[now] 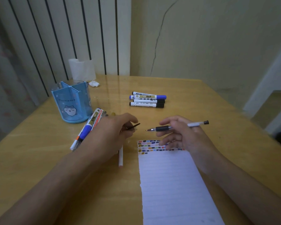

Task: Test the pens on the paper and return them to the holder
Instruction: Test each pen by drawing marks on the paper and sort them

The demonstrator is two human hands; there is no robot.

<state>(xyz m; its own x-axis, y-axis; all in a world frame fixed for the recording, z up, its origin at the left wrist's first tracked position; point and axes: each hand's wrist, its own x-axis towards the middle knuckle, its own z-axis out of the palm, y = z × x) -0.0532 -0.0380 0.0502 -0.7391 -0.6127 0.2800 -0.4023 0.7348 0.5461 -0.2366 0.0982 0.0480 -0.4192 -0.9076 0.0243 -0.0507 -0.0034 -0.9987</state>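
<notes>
Pen: a gel pen (177, 126) with a black grip and pale barrel lies level at centre right of the frame, uncapped tip pointing left, above the top edge of the paper.
Right hand: the right hand (180, 135) grasps the pen, thumb and fingers curled round the barrel behind the black grip; the barrel's rear end sticks out to the right past the hand.
Cap: a small dark cap (134, 126) at centre frame, just left of the pen tip and apart from it.
Left hand: the left hand (118, 127) pinches the cap between its curled fingers.
Paper: a lined sheet (172, 184) runs from centre frame to the lower edge; rows of small coloured marks (151, 146) cross its top, partly under the right hand.
Holder: a blue holder (71, 103) with dividers and a cartoon face stands upright at upper left of the table (217, 111).
Pile: a bunch of pens (88, 129) lies aslant just in front of the holder, partly hidden by the left wrist.
Loose pen: a white pen (120, 157) lies beside the paper's left edge, under the left hand.
Markers: four markers (147, 99) lie side by side at upper centre, one blue-capped, well apart from the holder.
Background: a tissue roll (82, 69) and a crumpled tissue (94, 83) at the table's far left edge.
</notes>
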